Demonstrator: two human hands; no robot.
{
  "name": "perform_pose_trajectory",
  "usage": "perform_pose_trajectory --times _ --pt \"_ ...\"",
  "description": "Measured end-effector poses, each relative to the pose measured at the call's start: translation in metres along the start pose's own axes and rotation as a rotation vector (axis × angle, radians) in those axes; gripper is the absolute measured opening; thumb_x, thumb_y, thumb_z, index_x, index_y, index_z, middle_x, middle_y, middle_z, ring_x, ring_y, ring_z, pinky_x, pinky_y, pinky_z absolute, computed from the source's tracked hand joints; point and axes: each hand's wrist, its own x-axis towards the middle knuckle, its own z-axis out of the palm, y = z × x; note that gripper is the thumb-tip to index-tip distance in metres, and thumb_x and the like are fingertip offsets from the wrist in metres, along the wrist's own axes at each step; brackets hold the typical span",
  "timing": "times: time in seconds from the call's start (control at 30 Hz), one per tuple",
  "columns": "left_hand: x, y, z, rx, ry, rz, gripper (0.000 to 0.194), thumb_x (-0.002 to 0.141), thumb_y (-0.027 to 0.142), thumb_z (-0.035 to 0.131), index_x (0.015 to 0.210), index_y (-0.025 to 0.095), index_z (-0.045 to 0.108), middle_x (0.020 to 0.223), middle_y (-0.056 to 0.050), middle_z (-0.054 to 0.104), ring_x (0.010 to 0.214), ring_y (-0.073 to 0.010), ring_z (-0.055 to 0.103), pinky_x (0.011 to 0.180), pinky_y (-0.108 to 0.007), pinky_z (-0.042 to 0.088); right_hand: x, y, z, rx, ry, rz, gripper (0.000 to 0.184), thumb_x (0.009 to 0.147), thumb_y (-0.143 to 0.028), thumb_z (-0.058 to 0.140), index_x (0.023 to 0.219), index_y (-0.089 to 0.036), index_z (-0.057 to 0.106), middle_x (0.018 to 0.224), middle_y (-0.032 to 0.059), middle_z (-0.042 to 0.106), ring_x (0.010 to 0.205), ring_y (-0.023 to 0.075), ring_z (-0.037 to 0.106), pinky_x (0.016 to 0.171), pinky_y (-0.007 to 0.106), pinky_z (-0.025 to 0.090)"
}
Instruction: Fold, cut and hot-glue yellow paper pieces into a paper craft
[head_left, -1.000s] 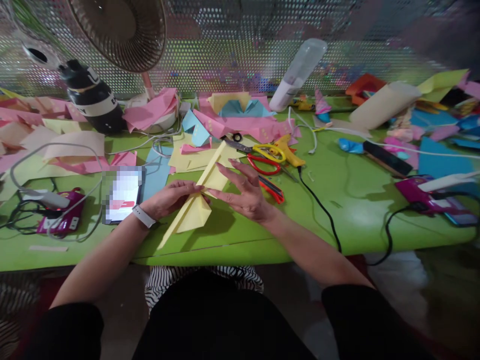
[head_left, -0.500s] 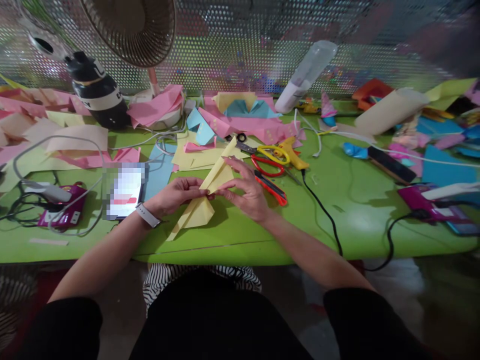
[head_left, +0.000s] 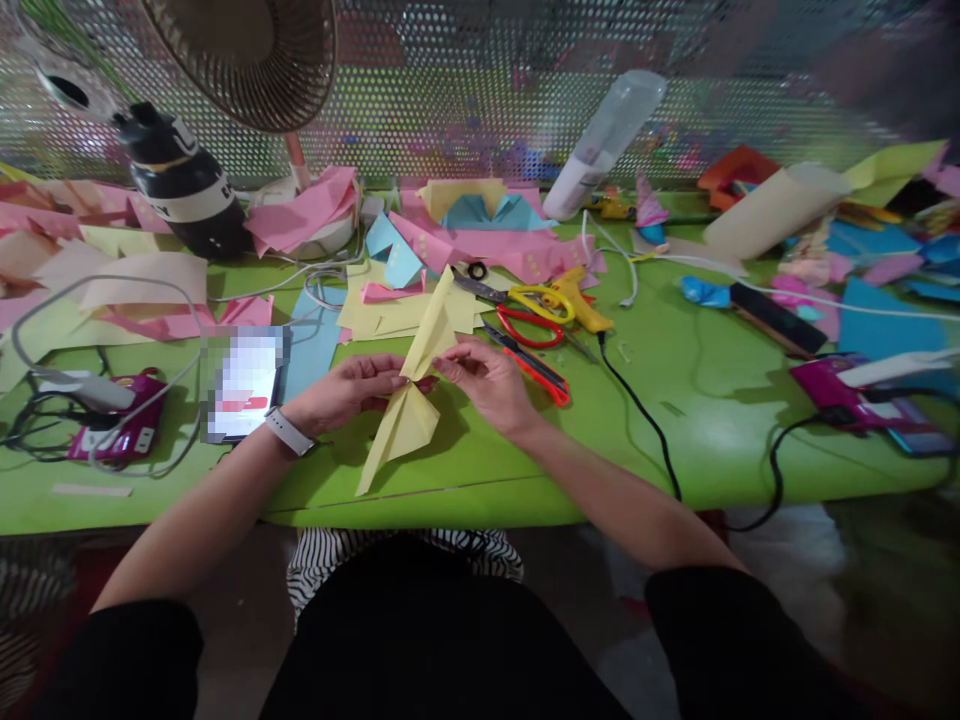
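Note:
A folded pale-yellow paper [head_left: 405, 425], pinched narrow at its middle and fanning out at both ends, is held at a slant above the green table. Thumb and fingers of my left hand [head_left: 349, 390] are closed on its narrow waist. My right hand [head_left: 487, 385] has thumb and forefinger pressed together at the right edge of the paper's upper half. Part of the waist is hidden behind the fingertips. Just beyond my right hand lie red-handled scissors [head_left: 531, 328], yellow-handled scissors [head_left: 551, 303] and a red-and-black utility knife [head_left: 547, 378].
A yellow glue gun [head_left: 581, 300] with a black cord lies behind the scissors. Left of my hands is a phone [head_left: 246, 385]. Folded pink paper [head_left: 480, 245], a black bottle [head_left: 184, 180], a fan [head_left: 247, 60] and a spray bottle [head_left: 604, 145] stand along the back.
The yellow paper has turned more upright, its lower end moving right. My right hand's fingers, spread along the paper's upper part before, have drawn together at its edge. My left hand keeps its pinch.

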Motion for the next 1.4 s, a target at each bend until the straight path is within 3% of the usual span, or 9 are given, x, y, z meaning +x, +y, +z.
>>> perform_pose_trajectory --times 0.2,0.5,0.73,0.93,1.07,1.4 --pt "0.0 -0.001 0.003 0.005 0.017 -0.014 0.033 0.085 0.03 0.076 0.115 0.016 0.074 0.115 -0.012 0.075 0.089 -0.0149 0.071 0.073 -0.022 0.054 0.002 -0.01 0.003 0.002 0.055 -0.022 0.043 0.075 -0.066 0.075 0.074 -0.024 0.068 0.079 0.0002 0.057 0.068 0.0135 0.051 0.059 0.029 0.047" --pt "0.002 -0.004 0.006 -0.006 0.03 -0.004 0.026 0.084 0.027 0.076 0.106 0.014 0.074 0.106 -0.01 0.076 0.083 -0.0122 0.069 0.071 -0.02 0.052 -0.001 -0.014 0.005 -0.037 0.071 -0.048 0.039 0.08 -0.061 0.072 0.076 -0.023 0.065 0.084 0.0024 0.057 0.075 0.0158 0.055 0.068 0.033 0.054" --pt "0.008 -0.01 0.01 0.021 0.13 0.039 0.024 0.078 0.029 0.082 0.092 0.012 0.073 0.094 -0.009 0.078 0.069 -0.0089 0.065 0.063 -0.02 0.049 -0.001 -0.009 0.006 -0.013 0.047 -0.107 0.034 0.083 -0.055 0.072 0.077 -0.022 0.066 0.087 0.003 0.057 0.079 0.0168 0.057 0.071 0.035 0.056" --pt "0.011 -0.017 0.011 0.002 0.153 0.052 0.027 0.074 0.031 0.086 0.089 0.014 0.073 0.086 -0.006 0.078 0.076 -0.0106 0.069 0.07 -0.021 0.053 -0.002 -0.011 0.006 0.024 0.036 -0.063 0.034 0.08 -0.055 0.076 0.076 -0.022 0.066 0.089 0.0029 0.058 0.08 0.0166 0.059 0.073 0.036 0.058" --pt "0.01 -0.017 0.011 -0.004 0.148 0.063 0.029 0.074 0.033 0.086 0.092 0.014 0.074 0.087 -0.007 0.078 0.078 -0.0122 0.071 0.074 -0.024 0.055 -0.003 -0.011 0.005 0.113 0.016 -0.002 0.033 0.078 -0.055 0.077 0.078 -0.023 0.069 0.107 0.0052 0.059 0.086 0.0164 0.061 0.075 0.035 0.059" --pt "0.009 -0.018 0.013 0.025 0.141 0.083 0.027 0.077 0.03 0.083 0.097 0.013 0.076 0.094 -0.007 0.079 0.086 -0.0131 0.073 0.085 -0.026 0.055 -0.002 -0.006 0.005 0.177 0.032 0.059 0.026 0.075 -0.049 0.08 0.072 -0.025 0.07 0.118 0.0042 0.062 0.084 0.0161 0.061 0.062 0.03 0.055"
